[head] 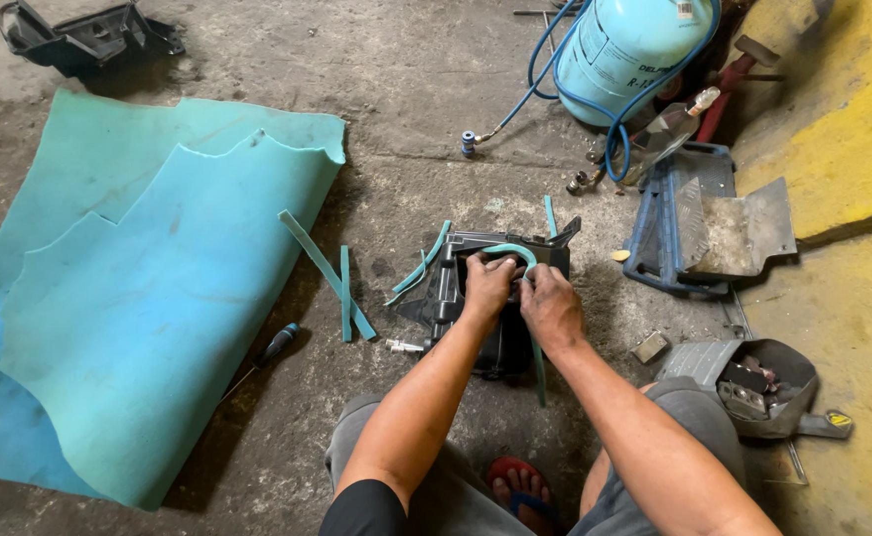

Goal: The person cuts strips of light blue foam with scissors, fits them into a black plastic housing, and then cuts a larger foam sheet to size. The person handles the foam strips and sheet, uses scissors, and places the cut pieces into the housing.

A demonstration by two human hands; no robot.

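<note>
Foam sheets point(148, 298): two large teal sheets lie overlapped on the concrete floor point(406, 89) at far left, with ragged cut edges along the top.
Screwdriver point(269, 352): dark handle, lying just off the sheets' right edge, shaft pointing down-left.
Cut strips point(341, 288): several narrow teal foam offcuts lie crossed on the floor between the sheets and the housing.
Black plastic housing point(456, 288): sits on the floor in front of the person's knees, long axis running away from the person, its open mouth facing up and away.
Foam strip point(515, 250): a thin teal band curves along the housing's top rim, then runs down its right side toward the person.
Left hand point(488, 286): fingers curled and pressed down on the rim, pinning the strip's upper curve.
Right hand point(550, 306): just beside the left, fingers bent, thumb and fingertips pinching the strip where it turns downward; the strip's tail hangs below this hand.
Gas cylinder point(624, 50): light blue, upper right, with a blue hose point(555, 94) looped around it.
Blue tray point(674, 223): right of the housing, holding a grey metal plate.
Grey cover point(753, 382): beside the right knee, holding small parts.
</note>
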